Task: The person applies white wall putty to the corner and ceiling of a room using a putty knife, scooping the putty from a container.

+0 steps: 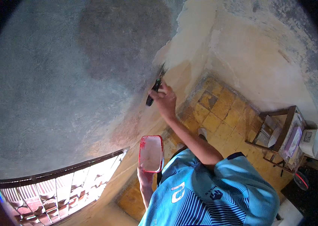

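Note:
My right hand (164, 97) is closed around the dark handle of a putty knife or similar hand tool (155, 90). The tool's thin end touches or nearly touches the wall (113, 93), where grey surface meets a pale, cream-coloured patch (187, 48). Lower down, my left hand (145, 176) grips the near end of a rectangular, red-rimmed plastic tub (151, 154). The tub's inside looks whitish, with red marks on its walls; how much it contains cannot be told.
A barred window (63, 192) opens in the wall at lower left. Yellow floor tiles (224, 113) lie below. At the right stands a small wooden table (284, 141) bearing a purple tray-like object (293, 141) and a white container (309, 142). Another wall (255, 62) meets mine at a corner.

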Tool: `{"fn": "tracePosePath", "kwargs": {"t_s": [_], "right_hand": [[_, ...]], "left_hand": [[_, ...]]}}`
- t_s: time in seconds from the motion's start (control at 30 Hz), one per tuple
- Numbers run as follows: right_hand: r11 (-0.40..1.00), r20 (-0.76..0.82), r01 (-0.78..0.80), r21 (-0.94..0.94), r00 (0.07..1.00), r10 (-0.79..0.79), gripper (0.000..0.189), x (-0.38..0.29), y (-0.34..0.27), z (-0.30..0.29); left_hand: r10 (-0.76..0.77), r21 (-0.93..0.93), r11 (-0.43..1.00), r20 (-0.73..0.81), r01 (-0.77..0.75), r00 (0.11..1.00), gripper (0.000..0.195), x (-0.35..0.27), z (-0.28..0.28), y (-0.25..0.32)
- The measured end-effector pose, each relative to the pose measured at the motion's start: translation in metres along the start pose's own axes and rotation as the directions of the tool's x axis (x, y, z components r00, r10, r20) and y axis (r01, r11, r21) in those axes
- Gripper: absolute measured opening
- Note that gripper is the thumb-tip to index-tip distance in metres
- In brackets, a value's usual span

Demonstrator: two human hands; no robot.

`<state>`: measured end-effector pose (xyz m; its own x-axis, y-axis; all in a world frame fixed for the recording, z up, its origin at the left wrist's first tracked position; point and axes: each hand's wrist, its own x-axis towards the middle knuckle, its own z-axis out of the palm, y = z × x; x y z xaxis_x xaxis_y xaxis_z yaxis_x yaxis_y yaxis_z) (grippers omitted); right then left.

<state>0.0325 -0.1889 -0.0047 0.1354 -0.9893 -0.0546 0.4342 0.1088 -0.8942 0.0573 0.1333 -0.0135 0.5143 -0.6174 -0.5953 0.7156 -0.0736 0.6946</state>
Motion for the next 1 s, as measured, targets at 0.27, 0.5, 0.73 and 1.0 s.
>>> {"fn": "tracePosePath", "kwargs": {"t_s": [0.27, 0.5, 0.73, 1.0], "right_hand": [[0.993, 0.08, -0.109, 0.034, 0.991, 0.106, 0.066, -0.041, -0.022, -0.024], [0.98, -0.036, -0.11, -0.165, 0.994, 0.105, 0.061, 0.056, -0.013, -0.067], [0.994, 0.083, -0.098, -0.056, 0.991, 0.102, 0.059, 0.017, -0.004, -0.047], [0.982, 0.214, -0.149, -0.12, 0.962, 0.172, 0.058, -0.063, -0.034, -0.035]], "left_hand": [[-0.029, 0.01, 1.0, -0.007, 0.029, 1.0, 0.064, 0.006, 0.005, 0.001], [-0.029, -0.004, 1.0, -0.018, 0.029, 0.999, 0.064, 0.003, 0.009, 0.0], [-0.035, 0.002, 0.999, -0.024, 0.035, 0.999, 0.063, 0.003, 0.003, -0.007], [-0.02, -0.029, 0.999, 0.024, 0.021, 1.0, 0.063, 0.008, -0.005, -0.008]]}}
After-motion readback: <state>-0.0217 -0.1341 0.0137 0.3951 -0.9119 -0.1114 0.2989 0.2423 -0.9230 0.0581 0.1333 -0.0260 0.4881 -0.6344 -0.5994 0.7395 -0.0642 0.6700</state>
